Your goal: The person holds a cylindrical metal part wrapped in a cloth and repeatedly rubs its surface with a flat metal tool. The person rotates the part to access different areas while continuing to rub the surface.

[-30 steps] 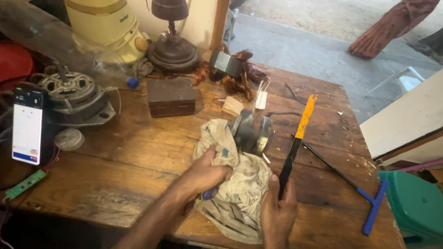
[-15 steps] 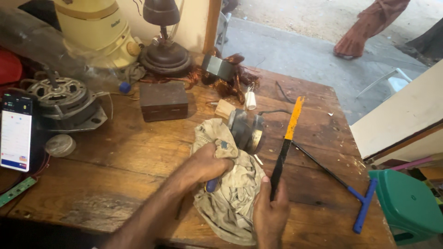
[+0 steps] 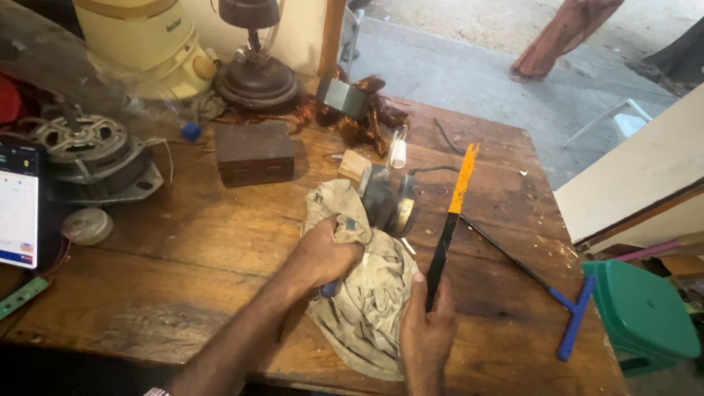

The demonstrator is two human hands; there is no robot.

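Left hand sat at lower centre of the frame, fist pressed together on a bunched beige rag and on a blue-handled tool; only a stub of that blue handle showed under the fist, rest hidden in cloth. Right hand was at bottom centre, fingers wrapped tight around the lower end of a hacksaw blade, thumb up along it. Blade was black low down, orange at the top, pointing up-right over the wooden table.

Rag lay against a small metal motor part at mid frame, partly covering it; I couldn't make out the part's hidden side.

Containers: a closed dark wooden box upper left of centre, contents not visible. A cream appliance jar in the upper left corner, top cut off. A green plastic stool at the right edge, partly cut off.

Other stuff: a stripped motor stator at left, a phone cut off by the left edge, a round lamp base at top, a tangle of copper wire behind a small transformer block, a blue T-handle wrench lower right. Another person's robed leg and foot showed at the top right, rest out of frame.
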